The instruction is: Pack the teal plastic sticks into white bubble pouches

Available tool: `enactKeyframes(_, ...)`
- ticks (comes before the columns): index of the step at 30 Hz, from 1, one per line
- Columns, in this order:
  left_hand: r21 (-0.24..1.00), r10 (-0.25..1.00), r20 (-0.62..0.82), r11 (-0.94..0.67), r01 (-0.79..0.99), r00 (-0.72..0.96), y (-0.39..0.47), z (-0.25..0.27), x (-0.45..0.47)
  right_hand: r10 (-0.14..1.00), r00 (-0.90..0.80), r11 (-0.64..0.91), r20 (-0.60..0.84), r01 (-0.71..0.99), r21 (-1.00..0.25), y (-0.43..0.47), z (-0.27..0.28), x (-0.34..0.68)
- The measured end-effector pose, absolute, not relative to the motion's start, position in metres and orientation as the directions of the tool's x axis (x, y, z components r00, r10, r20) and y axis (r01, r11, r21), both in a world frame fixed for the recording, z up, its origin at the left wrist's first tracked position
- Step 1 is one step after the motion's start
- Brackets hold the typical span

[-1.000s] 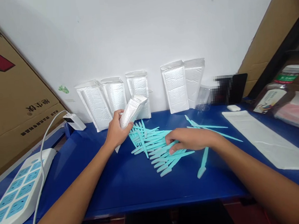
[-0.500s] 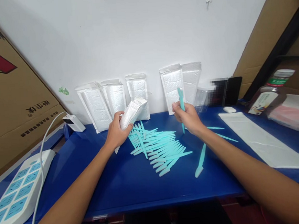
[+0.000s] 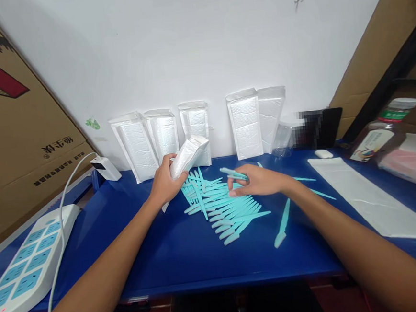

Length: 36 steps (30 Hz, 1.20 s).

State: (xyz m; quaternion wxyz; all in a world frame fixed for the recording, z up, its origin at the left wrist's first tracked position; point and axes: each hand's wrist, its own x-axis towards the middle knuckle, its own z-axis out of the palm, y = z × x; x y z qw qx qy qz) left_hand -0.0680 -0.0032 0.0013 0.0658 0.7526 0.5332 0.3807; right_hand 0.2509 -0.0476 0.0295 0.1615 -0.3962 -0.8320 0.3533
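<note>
My left hand (image 3: 166, 181) grips a white padded bubble mailer (image 3: 188, 157), tilted with its top end toward the upper right. In my right hand (image 3: 255, 180) is a turquoise eyebrow razor (image 3: 234, 174), lying nearly flat between the fingers above the pile. Below both hands spreads a heap of turquoise eyebrow razors (image 3: 230, 212), many with pale blade covers. One loose razor (image 3: 282, 224) lies apart, to the right of the heap; a few others lie partly behind my right forearm.
Several padded mailers (image 3: 244, 124) lean against the white wall. A flat white mailer (image 3: 373, 196) lies at right, near a clear plastic cup (image 3: 282, 140), a bottle (image 3: 381, 130) and a white earbud case (image 3: 323, 154). A power strip (image 3: 32, 266) and charger (image 3: 106, 169) are at left.
My right hand has swung left and down over the heap, turning its razor from upright to nearly flat. My left hand still holds the mailer. The view has shifted slightly.
</note>
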Motion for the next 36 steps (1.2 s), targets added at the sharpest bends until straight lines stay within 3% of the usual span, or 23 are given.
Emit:
enactKeyframes(4, 0.505, 0.855, 0.496, -0.427, 0.750, 0.152, -0.004, 0.000, -0.067, 0.602, -0.758, 0.458, -0.251, 0.586, -0.669, -0.065, 0.041, 0.242)
enactKeyframes(7, 0.501, 0.857, 0.493, -0.420, 0.757, 0.149, -0.004, 0.000, -0.067, 0.585, -0.739, 0.476, -0.334, 0.646, -0.597, -0.072, 0.035, 0.234)
enactKeyframes(24, 0.503, 0.861, 0.485, -0.415, 0.758, 0.150, -0.003, -0.001, -0.068, 0.605, -0.706, 0.533, -0.369, 0.703, -0.470, -0.079, 0.028, 0.230)
enactKeyframes(29, 0.498, 0.862, 0.483, -0.413, 0.762, 0.152, -0.003, -0.001, -0.068, 0.619, -0.747, 0.499, -0.242, 0.612, -0.614, -0.073, 0.036, 0.235)
enactKeyframes(32, 0.494, 0.862, 0.483, -0.415, 0.764, 0.156, -0.003, 0.000, -0.068, 0.734, -0.678, 0.492, -0.041, 0.573, -0.655, -0.067, 0.042, 0.242)
enactKeyframes(36, 0.499, 0.862, 0.480, -0.420, 0.758, 0.161, -0.004, 0.000, -0.068, 0.844, -0.461, 0.520, 0.273, 0.579, -0.628, -0.055, 0.040, 0.251)
